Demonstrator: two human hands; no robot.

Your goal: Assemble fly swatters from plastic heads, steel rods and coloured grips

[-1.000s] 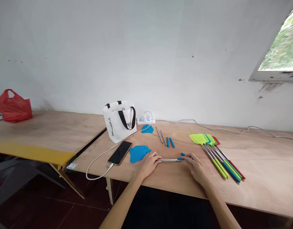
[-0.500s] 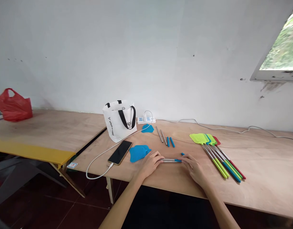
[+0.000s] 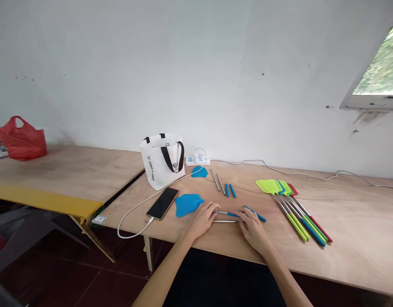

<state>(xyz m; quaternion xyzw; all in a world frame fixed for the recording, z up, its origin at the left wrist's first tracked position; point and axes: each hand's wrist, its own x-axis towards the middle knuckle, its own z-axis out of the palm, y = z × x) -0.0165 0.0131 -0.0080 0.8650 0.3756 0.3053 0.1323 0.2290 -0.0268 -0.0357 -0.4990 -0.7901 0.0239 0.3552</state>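
My left hand (image 3: pixel 203 221) has its fingers closed on a thin metal rod (image 3: pixel 220 212), near the tip of blue mesh fly swatter heads (image 3: pixel 187 205). My right hand (image 3: pixel 251 228) pinches a blue handle sleeve (image 3: pixel 234 214) at the rod's right end. How far the rod goes into the sleeve is hidden. Just below lies a second metal rod (image 3: pixel 225 221), running between both hands. Another blue handle (image 3: pixel 259 217) lies beyond my right fingers. Farther back are two loose metal rods (image 3: pixel 217 182) and two short blue handles (image 3: pixel 230 190).
Finished-looking fly swatters (image 3: pixel 295 213) in several colours lie fanned at the right. At the left are a phone (image 3: pixel 163 203) on a white cable, a white bag (image 3: pixel 161 166) and a power strip (image 3: pixel 198 161). A red bag (image 3: pixel 25 143) sits on the neighbouring table (image 3: pixel 71 175).
The rod with the blue sleeve now sits apart from the second rod, which lies nearer me. My right hand has shifted slightly left and down, uncovering the other blue handle.
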